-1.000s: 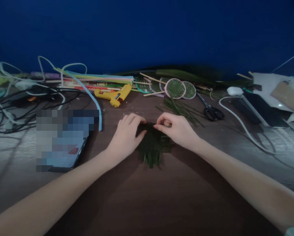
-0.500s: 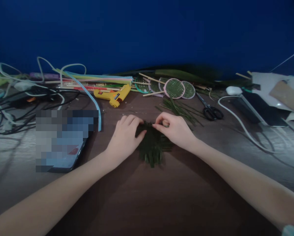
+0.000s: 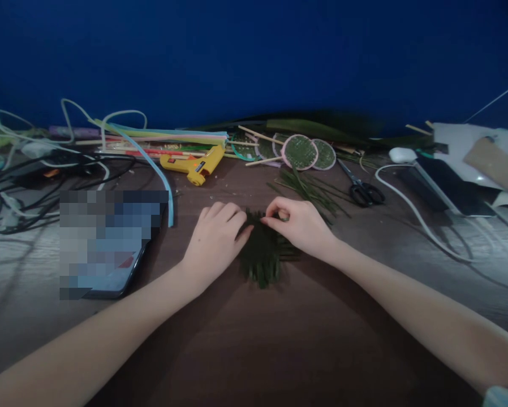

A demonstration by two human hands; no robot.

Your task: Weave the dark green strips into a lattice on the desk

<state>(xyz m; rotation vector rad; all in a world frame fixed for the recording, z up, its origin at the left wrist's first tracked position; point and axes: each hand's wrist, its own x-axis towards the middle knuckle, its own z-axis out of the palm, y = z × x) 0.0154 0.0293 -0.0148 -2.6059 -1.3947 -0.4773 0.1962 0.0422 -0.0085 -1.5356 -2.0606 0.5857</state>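
Note:
A dark green mat of woven leaf strips (image 3: 260,254) lies flat on the brown table, its loose strip ends sticking out toward me and to the right. My left hand (image 3: 218,237) holds the mat's left edge, thumb on top and the curled fingers partly hiding that side. At the far edge, my right hand (image 3: 298,223) pinches thumb and index finger together on a strip of the mat. The strip's exact outline is too dark to make out.
Beyond my hands lie loose leaf strips (image 3: 315,192), round woven fans (image 3: 300,152), a yellow glue gun (image 3: 197,165) and black scissors (image 3: 365,194). A phone (image 3: 122,249) stands left, near tangled cables (image 3: 12,198). Another dark device (image 3: 453,189) is at right.
My right hand has shifted slightly left and down along the mat's far edge, still pinching. The left hand stays nearly in place on the mat.

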